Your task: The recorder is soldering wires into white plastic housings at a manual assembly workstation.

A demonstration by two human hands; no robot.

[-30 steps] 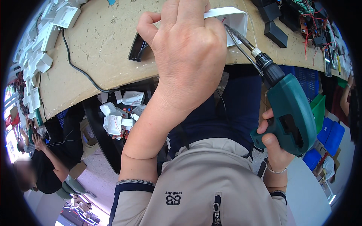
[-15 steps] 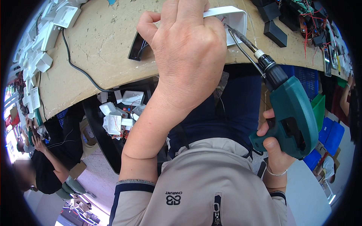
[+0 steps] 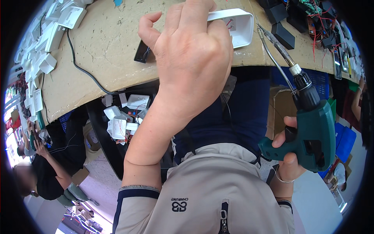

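Observation:
My left hand [image 3: 193, 58] reaches over the near part of the workbench and is closed on a white plastic housing [image 3: 244, 29], an open box shape with short red wires inside. The fingertips are partly hidden behind the back of the hand. Beside the thumb side of this hand lies a black plastic case [image 3: 142, 54], partly covered. In my right hand [image 3: 287, 156] is a green, pistol-shaped soldering gun [image 3: 311, 132], gripped by its handle. Its dark tip and thin feed tube point up and left, a little apart from the housing's right side.
White plastic housings [image 3: 48, 35] pile up along the bench's left side, near a black cable [image 3: 85, 72]. Black boxes [image 3: 283, 36] and red-wired circuit boards [image 3: 313, 23] lie at the right. Below the bench edge, a black bin [image 3: 105, 140] holds white parts. Another person [image 3: 50, 171] works at left.
The soldering gun has moved right and down, its tip leaving the inside of the white housing. My left hand has shifted only slightly and still holds the housing.

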